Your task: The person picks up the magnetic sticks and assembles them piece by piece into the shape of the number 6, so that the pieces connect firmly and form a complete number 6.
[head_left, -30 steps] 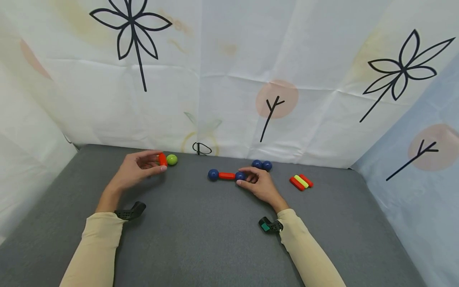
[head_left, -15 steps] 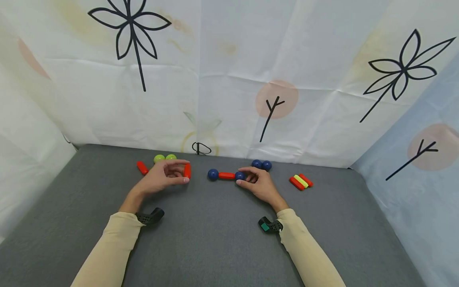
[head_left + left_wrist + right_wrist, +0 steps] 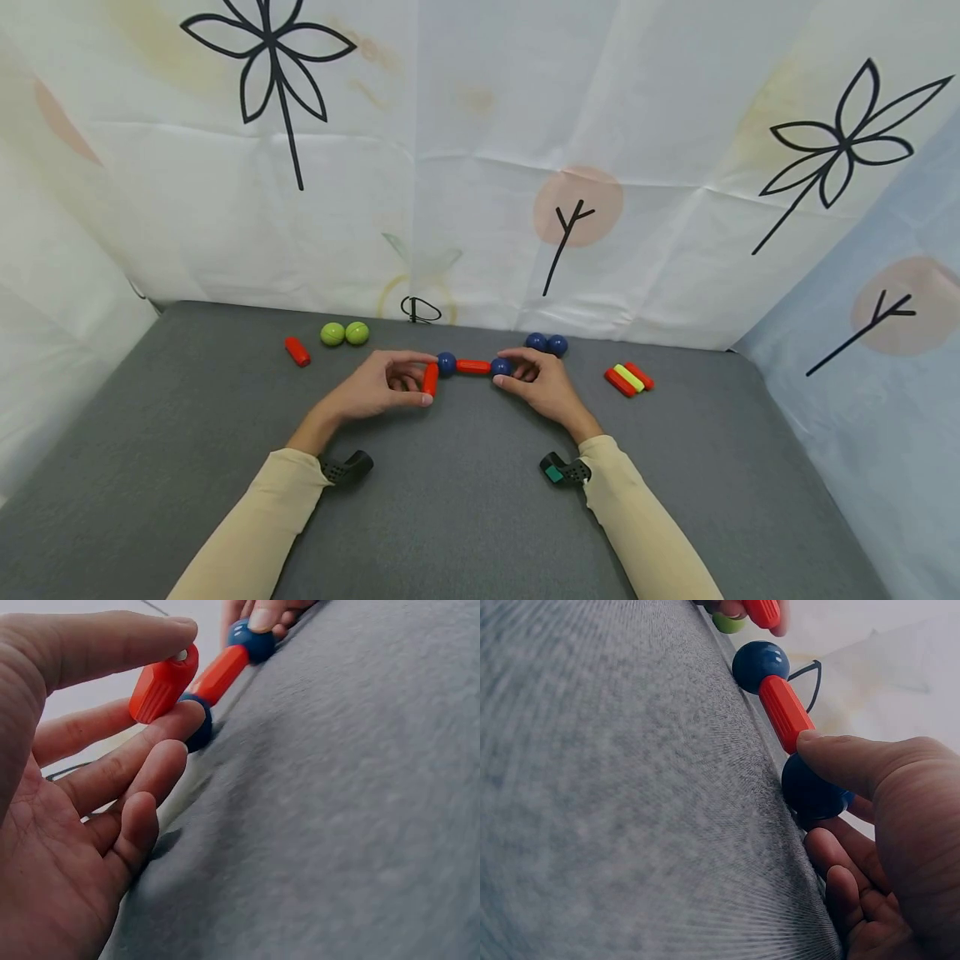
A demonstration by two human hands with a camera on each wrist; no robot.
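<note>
In the head view, a loose red rod [image 3: 430, 379] stands at the left hand's [image 3: 372, 386] fingertips, just left of a joined row: left blue ball [image 3: 446, 364], middle red rod [image 3: 473, 367], right blue ball [image 3: 501, 367]. The left hand pinches the loose rod between thumb and fingers; the right hand [image 3: 553, 390] holds the right blue ball. The worktop [image 3: 435, 508] stretches wide on the near side; its far edge, along the printed cloth [image 3: 480, 108], runs close behind the row. Two green balls [image 3: 332, 334] and another red rod [image 3: 297, 351] lie far left, two more blue balls [image 3: 536, 342] just beyond the right hand, and three red and yellow rods [image 3: 630, 380] to its right.

In the left wrist view, the remaining fingers curl loosely below the pinched rod.

In the right wrist view, the thumb presses where middle rod and ball meet; a gap separates the loose rod from the left blue ball.
</note>
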